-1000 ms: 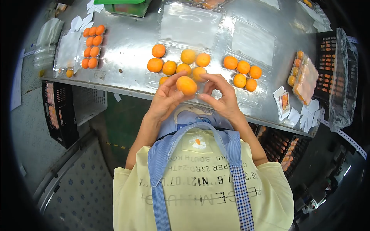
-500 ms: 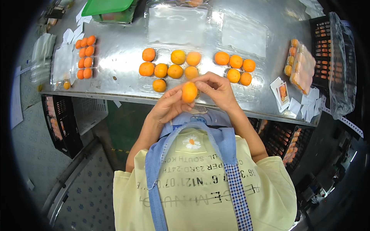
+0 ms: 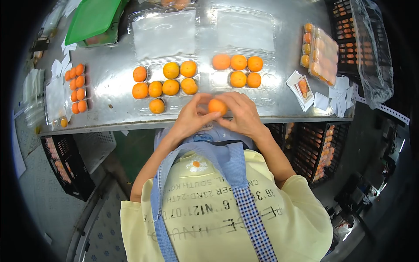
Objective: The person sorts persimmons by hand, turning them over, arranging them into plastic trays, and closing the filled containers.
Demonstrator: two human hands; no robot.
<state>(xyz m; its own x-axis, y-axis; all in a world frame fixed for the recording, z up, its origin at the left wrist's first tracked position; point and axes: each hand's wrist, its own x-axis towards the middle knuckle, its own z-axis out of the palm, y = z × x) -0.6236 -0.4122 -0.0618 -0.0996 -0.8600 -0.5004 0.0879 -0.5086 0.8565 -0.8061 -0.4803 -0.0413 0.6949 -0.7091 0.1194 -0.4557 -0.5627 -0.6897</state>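
Observation:
A mandarin (image 3: 217, 107) is held at the table's front edge between the fingertips of both my hands. My left hand (image 3: 191, 116) closes on its left side, the thumb pressing below it. From the other side my right hand (image 3: 242, 114) curls its fingers over it. Just beyond my left hand lies a clear plastic clamshell (image 3: 174, 103) with several mandarins (image 3: 170, 87) in its cups. Past my right hand is a second clamshell (image 3: 266, 94), also partly filled with mandarins (image 3: 238, 79). Both clamshells have their lids folded back, each lid with a white pad.
A smaller mandarin-filled clamshell (image 3: 56, 98) sits at the left. A green-lidded container (image 3: 94, 22) stands at the back. To the right are a closed, full clamshell (image 3: 321, 54), printed cards (image 3: 302, 89) and a black crate (image 3: 349, 35). More crates (image 3: 310, 150) stand below the table.
The view has shifted, so the table things appear farther left. My right hand has come around the mandarin, which both hands now hold and have turned.

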